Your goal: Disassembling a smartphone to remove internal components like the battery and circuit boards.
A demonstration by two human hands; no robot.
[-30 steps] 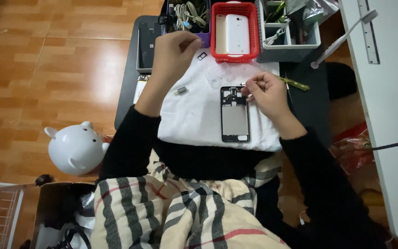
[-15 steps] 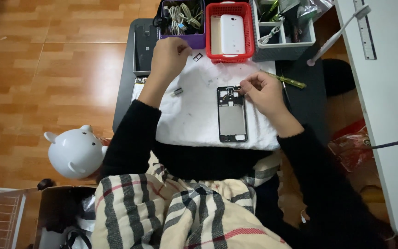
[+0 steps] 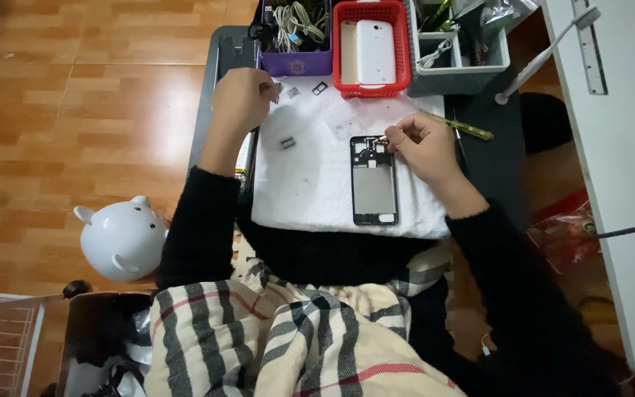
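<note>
- Your right hand [image 3: 422,143] rests on the white cloth [image 3: 310,184] at the far right corner of the opened phone frame [image 3: 374,180]. Thumb and forefinger are pinched nearly shut over that corner; something tiny may sit between them, but it is too small to make out.
- The phone frame lies flat, lengthwise, in the middle of the cloth, its inside facing up, so the parts within are open to your fingers.
- Your left hand [image 3: 242,99] is at the far left edge of the cloth, fingers curled in towards the thumb. I cannot tell if it holds anything. Small loose parts [image 3: 288,142] lie just beside it on the cloth, where the white backing keeps them easy to see.
- Beyond the cloth stand three bins: a purple one [image 3: 295,65] with cables, a red basket [image 3: 371,81] holding a white back cover [image 3: 375,51], and a grey one [image 3: 458,77] with tools.
- A green-handled tool [image 3: 464,127] lies just right of your right hand, within reach.
</note>
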